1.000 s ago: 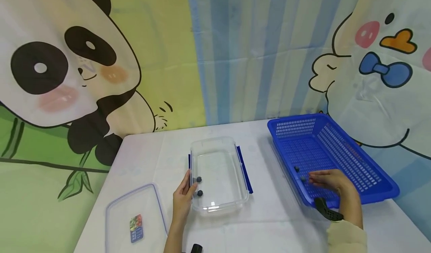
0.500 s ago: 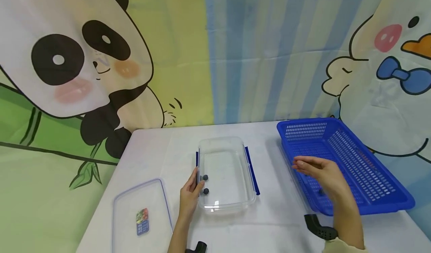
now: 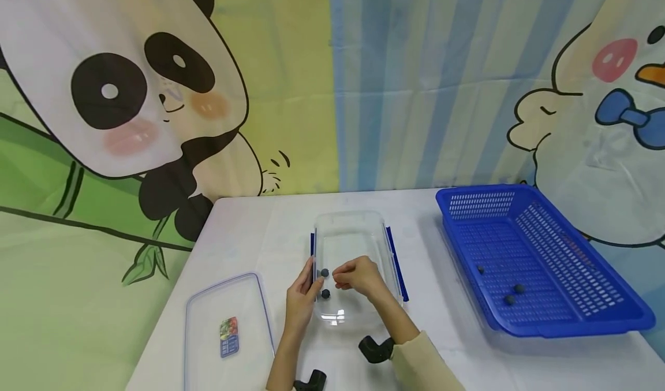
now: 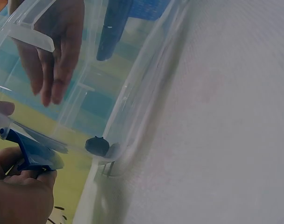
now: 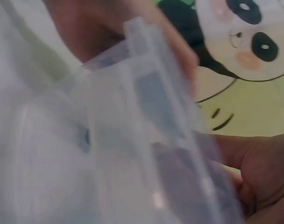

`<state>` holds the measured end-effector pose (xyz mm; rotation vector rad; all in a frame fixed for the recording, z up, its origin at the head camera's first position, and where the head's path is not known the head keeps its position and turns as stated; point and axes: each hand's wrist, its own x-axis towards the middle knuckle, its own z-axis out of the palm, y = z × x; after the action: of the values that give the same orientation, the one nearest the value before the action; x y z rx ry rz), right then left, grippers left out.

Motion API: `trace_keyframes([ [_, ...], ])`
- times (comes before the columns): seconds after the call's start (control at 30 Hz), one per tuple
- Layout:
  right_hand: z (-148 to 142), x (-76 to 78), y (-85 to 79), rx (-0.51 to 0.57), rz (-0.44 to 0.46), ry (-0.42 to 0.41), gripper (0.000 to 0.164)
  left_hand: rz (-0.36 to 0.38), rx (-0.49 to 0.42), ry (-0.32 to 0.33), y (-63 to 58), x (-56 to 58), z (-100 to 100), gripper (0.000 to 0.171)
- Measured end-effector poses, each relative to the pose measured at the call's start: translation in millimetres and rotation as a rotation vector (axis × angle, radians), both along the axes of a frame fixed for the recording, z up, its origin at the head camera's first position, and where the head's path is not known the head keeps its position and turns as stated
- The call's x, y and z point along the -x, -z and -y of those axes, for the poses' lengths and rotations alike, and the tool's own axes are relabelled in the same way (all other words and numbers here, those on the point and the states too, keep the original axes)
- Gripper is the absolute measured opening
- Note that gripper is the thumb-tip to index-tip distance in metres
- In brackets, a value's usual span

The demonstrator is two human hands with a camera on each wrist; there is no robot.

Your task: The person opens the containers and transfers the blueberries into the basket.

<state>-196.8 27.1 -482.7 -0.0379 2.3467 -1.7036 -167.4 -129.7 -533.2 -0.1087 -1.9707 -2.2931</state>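
Note:
A clear plastic food container [image 3: 358, 235] with blue side latches lies open-topped on the table. My left hand [image 3: 301, 304] grips its left side by the latch, thumb at the rim. Two blueberries lie inside near that side; the nearer blueberry [image 3: 325, 294] shows clearly, and one blueberry [image 4: 97, 146] shows its crown in the left wrist view. Over the container hovers my right hand [image 3: 361, 275], its fingertips drawn together and pointing down to the left. Whether anything sits between those fingertips is hidden. The right wrist view is blurred.
A blue slotted basket [image 3: 485, 316] stands at the right with several blueberries [image 3: 519, 289] on its floor. The container's clear lid [image 3: 202, 321], edged in blue and bearing a label, lies at the left. A cartoon-printed curtain [image 3: 301, 90] hangs behind the table.
My right hand has risen out of the blue basket and travelled left to above the clear container. My left hand keeps its grip on the container. The head view has turned slightly left.

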Motion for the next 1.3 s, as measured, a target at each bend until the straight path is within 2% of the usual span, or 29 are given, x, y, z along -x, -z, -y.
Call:
trace_keyframes([
  [0.23,9.1,10.6,16.6,-0.168,0.074,-0.007,0.004,-0.009,0.002,0.011,-4.6,-1.1,-5.4,0.056],
  [0.3,9.5,12.8,19.0,-0.193,0.085,-0.02,0.004,-0.013,-0.004,0.011,-1.0,1.2,-5.1,0.056],
  [0.47,12.2,16.5,19.4,-0.124,0.158,-0.031,0.007,-0.025,-0.029,0.01,13.5,7.9,-2.8,0.056],
  [0.6,14.0,17.8,18.1,-0.072,0.233,-0.076,0.011,-0.037,-0.025,-0.001,19.1,9.6,-1.1,0.057],
  [0.73,15.7,19.9,19.5,-0.055,0.299,-0.107,0.014,-0.039,-0.034,-0.015,21.3,9.7,0.7,0.057],
  [1.0,19.8,22.8,28.6,-0.018,0.383,-0.134,0.012,0.008,-0.043,-0.024,24.4,7.5,2.7,0.059],
  [1.13,20.6,21.4,31.8,0.002,0.401,-0.176,0.01,0.016,-0.038,-0.018,23.6,6.2,2.4,0.06],
  [1.3,20.0,19.8,30.4,-0.027,0.406,-0.205,0.009,0.015,-0.038,-0.013,20.9,5.8,1.0,0.06],
])
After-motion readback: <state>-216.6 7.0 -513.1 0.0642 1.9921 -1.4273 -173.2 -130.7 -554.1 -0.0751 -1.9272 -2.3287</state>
